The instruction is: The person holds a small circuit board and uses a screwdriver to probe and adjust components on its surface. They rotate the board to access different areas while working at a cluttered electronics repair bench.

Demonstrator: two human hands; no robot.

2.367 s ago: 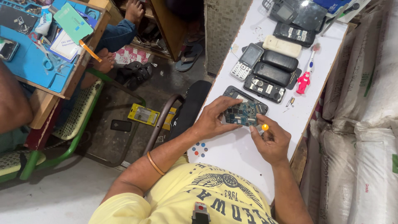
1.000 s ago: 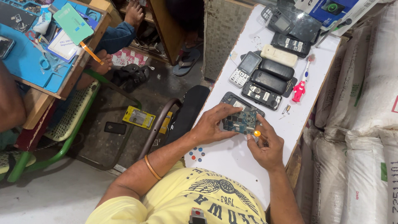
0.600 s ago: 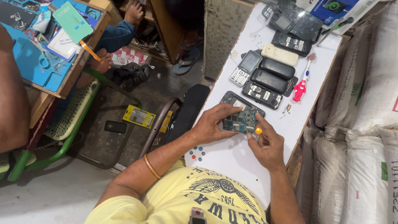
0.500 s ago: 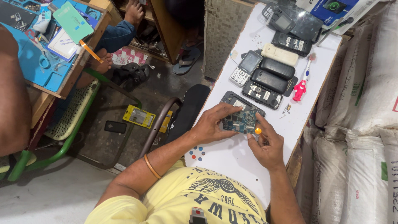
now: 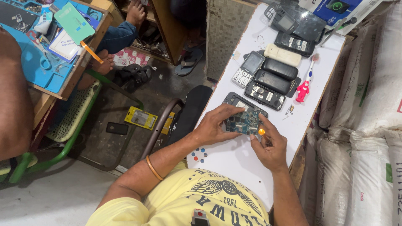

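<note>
1. Left hand (image 5: 215,125) is pressing down flat-ish on the opened phone (image 5: 244,116), fingers spread over its near-left edge, pinning it to the white table (image 5: 234,163).
2. Right hand (image 5: 270,144) is curled tight around a small screwdriver with an orange cap (image 5: 261,132), tip seemingly pointing into the phone's lower right corner; can't make out the actual tip.
3. The phone is sitting right between both hands, bare circuit board facing up. Its long axis is running diagonally, from by the left fingers away toward the upper right. The left hand is on it; the right is only reaching it through the tool.
4. Just beyond the hands: a row of other phones (image 5: 272,81), dark ones plus a cream one, lying side by side.
5. To the right of those, a little red-and-white toothbrush-looking thing (image 5: 305,86), with a couple of tiny metal bits near it.
6. Off to the right, past the table edge, white sacks (image 5: 360,109) are stacking up.
</note>
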